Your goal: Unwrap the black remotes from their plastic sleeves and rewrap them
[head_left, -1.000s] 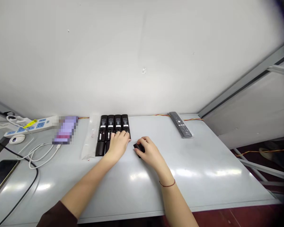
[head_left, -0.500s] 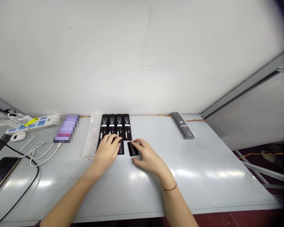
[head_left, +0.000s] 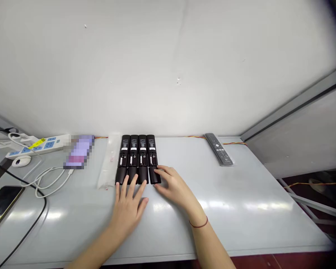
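Several black remote controls (head_left: 151,144) lie side by side, backs up, with their battery compartments (head_left: 142,160) uncovered. Just below each one sits a loose black battery cover (head_left: 121,175). My left hand (head_left: 128,209) is open, palm down and fingers spread, its fingertips at the lower edges of the left-hand covers. My right hand (head_left: 175,186) has its fingers and thumb around the right side of the rightmost battery cover (head_left: 154,176), which lies flat on the table close under its remote.
A clear plastic bag (head_left: 109,164) lies left of the remotes. Further left are a blurred-out phone (head_left: 80,151), a power strip (head_left: 49,145), white cables (head_left: 42,179) and a dark phone (head_left: 4,205). A wrapped remote (head_left: 218,149) lies at the right, before the wall (head_left: 168,74).
My left hand has drawn back toward me and spread its fingers, uncovering the remotes and covers. The rightmost cover has shifted slightly left with my right hand, into line with its remote.
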`<action>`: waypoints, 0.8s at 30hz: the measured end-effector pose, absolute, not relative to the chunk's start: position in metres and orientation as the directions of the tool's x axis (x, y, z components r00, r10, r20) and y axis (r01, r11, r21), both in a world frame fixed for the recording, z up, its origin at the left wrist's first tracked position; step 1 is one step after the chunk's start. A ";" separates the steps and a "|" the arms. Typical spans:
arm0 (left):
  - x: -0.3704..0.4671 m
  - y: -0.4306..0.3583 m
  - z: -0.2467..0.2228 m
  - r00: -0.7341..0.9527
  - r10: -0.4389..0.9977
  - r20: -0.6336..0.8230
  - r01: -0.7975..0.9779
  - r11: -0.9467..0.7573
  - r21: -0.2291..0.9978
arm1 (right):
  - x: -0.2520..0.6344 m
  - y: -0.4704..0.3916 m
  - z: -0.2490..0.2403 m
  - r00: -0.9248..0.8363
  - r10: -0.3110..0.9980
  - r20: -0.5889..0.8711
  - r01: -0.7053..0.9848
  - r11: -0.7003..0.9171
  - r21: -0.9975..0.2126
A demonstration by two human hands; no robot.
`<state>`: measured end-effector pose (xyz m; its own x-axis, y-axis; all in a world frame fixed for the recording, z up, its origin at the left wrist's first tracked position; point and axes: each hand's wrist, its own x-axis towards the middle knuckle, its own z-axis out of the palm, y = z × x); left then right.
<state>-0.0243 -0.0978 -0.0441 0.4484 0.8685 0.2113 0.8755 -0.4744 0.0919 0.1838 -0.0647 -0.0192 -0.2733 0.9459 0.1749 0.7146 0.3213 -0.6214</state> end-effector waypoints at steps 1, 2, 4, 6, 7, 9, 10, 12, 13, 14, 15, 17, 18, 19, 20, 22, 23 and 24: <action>-0.024 -0.097 -0.045 0.447 0.869 0.212 0.876 -0.473 0.094 | 0.184 -0.065 -0.019 -0.279 0.944 0.178 0.713 0.328 -0.620; -0.025 -0.097 -0.045 0.446 0.869 0.214 0.875 -0.473 0.097 | 0.184 -0.065 -0.018 -0.281 0.942 0.182 0.711 0.332 -0.620; -0.025 -0.097 -0.045 0.446 0.868 0.217 0.874 -0.475 0.105 | 0.184 -0.065 -0.018 -0.277 0.942 0.189 0.710 0.333 -0.621; -0.025 -0.097 -0.046 0.446 0.869 0.217 0.874 -0.475 0.107 | 0.184 -0.065 -0.019 -0.267 0.944 0.193 0.712 0.329 -0.620; -0.025 -0.097 -0.046 0.448 0.868 0.215 0.873 -0.476 0.104 | 0.183 -0.065 -0.020 -0.264 0.945 0.194 0.714 0.327 -0.619; -0.026 -0.097 -0.046 0.454 0.866 0.211 0.872 -0.480 0.094 | 0.183 -0.064 -0.021 -0.263 0.946 0.187 0.716 0.322 -0.619; -0.026 -0.097 -0.046 0.458 0.863 0.212 0.871 -0.484 0.090 | 0.182 -0.064 -0.021 -0.263 0.948 0.180 0.716 0.317 -0.622; -0.026 -0.097 -0.046 0.464 0.858 0.221 0.867 -0.491 0.084 | 0.182 -0.064 -0.021 -0.266 0.950 0.162 0.706 0.306 -0.639; -0.027 -0.097 -0.046 0.464 0.856 0.230 0.867 -0.492 0.082 | 0.183 -0.064 -0.019 -0.270 0.951 0.148 0.694 0.299 -0.655; -0.027 -0.097 -0.045 0.464 0.853 0.239 0.866 -0.493 0.080 | 0.184 -0.064 -0.017 -0.273 0.953 0.132 0.679 0.289 -0.675; -0.028 -0.098 -0.045 0.465 0.849 0.250 0.865 -0.496 0.078 | 0.188 -0.064 -0.014 -0.269 0.957 0.112 0.665 0.269 -0.697; -0.028 -0.098 -0.043 0.474 0.838 0.271 0.858 -0.508 0.074 | 0.201 -0.063 -0.007 -0.203 0.977 0.071 0.655 0.189 -0.732; -0.029 -0.097 -0.041 0.479 0.831 0.282 0.853 -0.517 0.075 | 0.212 -0.062 -0.004 -0.132 0.990 0.054 0.661 0.129 -0.739; -0.028 -0.096 -0.039 0.486 0.824 0.293 0.846 -0.527 0.081 | 0.226 -0.060 -0.002 -0.034 0.998 0.050 0.674 0.060 -0.737; -0.028 -0.095 -0.036 0.492 0.818 0.299 0.838 -0.538 0.094 | 0.242 -0.057 0.000 0.075 0.995 0.060 0.693 -0.008 -0.721; -0.024 -0.089 -0.029 0.503 0.811 0.299 0.819 -0.558 0.136 | 0.279 -0.049 -0.001 0.264 0.957 0.118 0.750 -0.127 -0.649; -0.021 -0.084 -0.025 0.508 0.809 0.297 0.808 -0.567 0.162 | 0.297 -0.044 -0.003 0.348 0.925 0.154 0.789 -0.200 -0.582; -0.017 -0.078 -0.021 0.514 0.805 0.295 0.795 -0.577 0.189 | 0.315 -0.039 -0.006 0.440 0.879 0.185 0.806 -0.295 -0.514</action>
<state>-0.0170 -0.0777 -0.0210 0.5141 0.8053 0.2953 0.7948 -0.5767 0.1889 0.3152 -0.0390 -0.0062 0.4398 0.8788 0.1852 0.8057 -0.2949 -0.5137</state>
